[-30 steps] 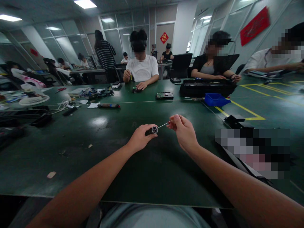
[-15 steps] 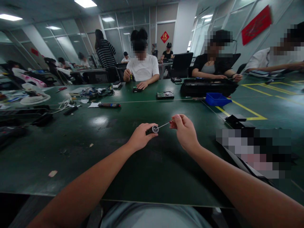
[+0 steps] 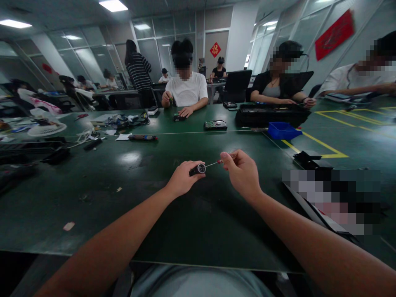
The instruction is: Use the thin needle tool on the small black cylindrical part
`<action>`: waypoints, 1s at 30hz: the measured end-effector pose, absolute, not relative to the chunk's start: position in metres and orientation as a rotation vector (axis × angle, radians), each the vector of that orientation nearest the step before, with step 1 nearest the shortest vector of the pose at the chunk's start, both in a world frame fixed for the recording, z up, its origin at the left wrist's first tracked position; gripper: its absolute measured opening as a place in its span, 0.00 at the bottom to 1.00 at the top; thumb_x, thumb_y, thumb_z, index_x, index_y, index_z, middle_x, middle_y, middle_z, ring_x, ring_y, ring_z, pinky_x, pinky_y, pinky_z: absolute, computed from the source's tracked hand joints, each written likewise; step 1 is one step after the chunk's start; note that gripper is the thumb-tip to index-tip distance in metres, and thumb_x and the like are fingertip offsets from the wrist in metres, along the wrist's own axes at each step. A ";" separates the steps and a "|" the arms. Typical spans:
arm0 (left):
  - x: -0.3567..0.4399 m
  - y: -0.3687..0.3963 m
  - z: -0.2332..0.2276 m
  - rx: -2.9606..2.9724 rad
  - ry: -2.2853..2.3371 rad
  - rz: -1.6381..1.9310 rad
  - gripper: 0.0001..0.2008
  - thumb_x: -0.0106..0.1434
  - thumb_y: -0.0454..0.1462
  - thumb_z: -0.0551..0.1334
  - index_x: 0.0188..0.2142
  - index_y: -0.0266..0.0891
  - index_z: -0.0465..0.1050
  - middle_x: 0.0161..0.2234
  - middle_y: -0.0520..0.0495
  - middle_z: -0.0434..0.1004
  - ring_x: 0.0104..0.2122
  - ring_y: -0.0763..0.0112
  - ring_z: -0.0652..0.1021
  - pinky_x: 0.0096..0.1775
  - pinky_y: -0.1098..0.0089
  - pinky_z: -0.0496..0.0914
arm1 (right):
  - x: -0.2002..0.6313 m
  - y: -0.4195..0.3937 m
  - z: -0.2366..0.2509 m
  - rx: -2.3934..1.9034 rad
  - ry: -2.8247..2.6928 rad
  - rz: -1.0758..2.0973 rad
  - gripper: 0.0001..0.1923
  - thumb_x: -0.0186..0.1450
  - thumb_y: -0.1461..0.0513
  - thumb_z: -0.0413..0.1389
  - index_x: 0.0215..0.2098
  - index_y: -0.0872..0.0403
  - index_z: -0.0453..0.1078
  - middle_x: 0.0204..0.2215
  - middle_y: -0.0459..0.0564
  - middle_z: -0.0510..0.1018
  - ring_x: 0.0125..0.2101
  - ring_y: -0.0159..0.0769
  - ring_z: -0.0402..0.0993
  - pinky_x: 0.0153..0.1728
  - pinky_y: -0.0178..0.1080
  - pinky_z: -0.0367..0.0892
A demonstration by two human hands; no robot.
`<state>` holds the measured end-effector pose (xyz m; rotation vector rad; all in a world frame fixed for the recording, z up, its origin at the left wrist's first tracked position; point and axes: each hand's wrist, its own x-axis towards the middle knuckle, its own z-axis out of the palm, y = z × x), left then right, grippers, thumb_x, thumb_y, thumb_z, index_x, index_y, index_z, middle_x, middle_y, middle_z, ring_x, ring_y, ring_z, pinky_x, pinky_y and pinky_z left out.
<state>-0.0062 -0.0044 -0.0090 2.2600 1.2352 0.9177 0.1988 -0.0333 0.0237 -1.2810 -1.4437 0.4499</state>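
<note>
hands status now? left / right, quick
Left hand: closed on small black cylinder.
Right hand: pinch grip on thin screwdriver.

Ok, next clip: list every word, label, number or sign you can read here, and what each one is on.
"福": gold character on the red diamond sign on the far door.
Red banner on the right wall: marks too blurred to read.
Small red patch on the left glass: too small to read.
Black cylinder in the left hand, thin tool in the right hand: no readable text.
</note>
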 end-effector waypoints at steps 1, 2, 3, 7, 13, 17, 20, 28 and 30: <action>-0.006 -0.004 -0.009 2.259 1.239 0.916 0.19 0.63 0.40 0.68 0.54 0.45 0.74 0.49 0.47 0.78 0.50 0.59 0.75 0.53 0.58 0.67 | 0.199 -0.034 0.024 -1.300 -1.454 0.414 0.20 0.66 0.47 0.57 0.25 0.52 0.68 0.19 0.44 0.73 0.20 0.31 0.66 0.24 0.37 0.58; -0.006 -0.004 -0.009 2.259 1.241 0.914 0.19 0.63 0.40 0.68 0.54 0.45 0.74 0.49 0.47 0.78 0.50 0.59 0.75 0.53 0.58 0.67 | 0.199 -0.034 0.024 -1.307 -1.465 0.387 0.21 0.65 0.47 0.58 0.23 0.52 0.67 0.18 0.43 0.72 0.19 0.31 0.64 0.23 0.36 0.57; -0.006 -0.004 -0.009 2.259 1.240 0.914 0.19 0.62 0.40 0.68 0.54 0.44 0.74 0.49 0.46 0.78 0.50 0.58 0.75 0.53 0.58 0.67 | 0.200 -0.035 0.024 -1.306 -1.481 0.366 0.21 0.65 0.47 0.59 0.23 0.51 0.66 0.17 0.42 0.71 0.18 0.30 0.63 0.23 0.36 0.56; -0.007 -0.004 -0.009 2.262 1.228 0.922 0.19 0.63 0.40 0.68 0.54 0.45 0.74 0.48 0.46 0.78 0.49 0.59 0.75 0.53 0.58 0.67 | 0.199 -0.037 0.024 -1.261 -1.556 0.270 0.17 0.65 0.50 0.59 0.26 0.51 0.69 0.19 0.43 0.73 0.20 0.31 0.65 0.23 0.36 0.56; -0.008 -0.004 -0.010 2.263 1.225 0.924 0.19 0.63 0.41 0.68 0.54 0.45 0.74 0.48 0.47 0.78 0.49 0.59 0.75 0.53 0.58 0.67 | 0.198 -0.038 0.025 -1.261 -1.570 0.216 0.16 0.66 0.50 0.59 0.27 0.51 0.70 0.20 0.44 0.75 0.21 0.32 0.67 0.24 0.37 0.58; -0.008 -0.005 -0.011 2.273 1.214 0.913 0.19 0.63 0.41 0.67 0.54 0.45 0.74 0.48 0.47 0.78 0.48 0.60 0.75 0.52 0.59 0.68 | 0.199 -0.038 0.025 -1.272 -1.563 0.188 0.20 0.63 0.49 0.61 0.21 0.51 0.64 0.17 0.42 0.70 0.18 0.30 0.63 0.22 0.36 0.56; -0.009 -0.004 -0.011 2.273 1.208 0.909 0.18 0.64 0.41 0.67 0.54 0.46 0.74 0.47 0.47 0.78 0.48 0.60 0.75 0.52 0.59 0.68 | 0.199 -0.039 0.025 -1.220 -1.633 0.190 0.16 0.64 0.51 0.61 0.25 0.51 0.67 0.19 0.43 0.73 0.20 0.31 0.66 0.23 0.36 0.58; -0.008 -0.003 -0.012 2.268 1.211 0.933 0.19 0.63 0.41 0.67 0.54 0.45 0.74 0.47 0.48 0.79 0.48 0.60 0.76 0.52 0.60 0.67 | 0.200 -0.040 0.022 -1.041 -1.727 0.284 0.08 0.70 0.60 0.53 0.35 0.52 0.71 0.29 0.47 0.78 0.30 0.35 0.76 0.34 0.39 0.67; -0.008 -0.003 -0.012 2.265 1.221 0.927 0.19 0.63 0.40 0.68 0.53 0.45 0.75 0.47 0.48 0.79 0.48 0.60 0.76 0.52 0.60 0.67 | 0.199 -0.039 0.021 -1.046 -1.707 0.312 0.08 0.69 0.60 0.52 0.34 0.52 0.71 0.29 0.47 0.79 0.31 0.35 0.76 0.34 0.39 0.67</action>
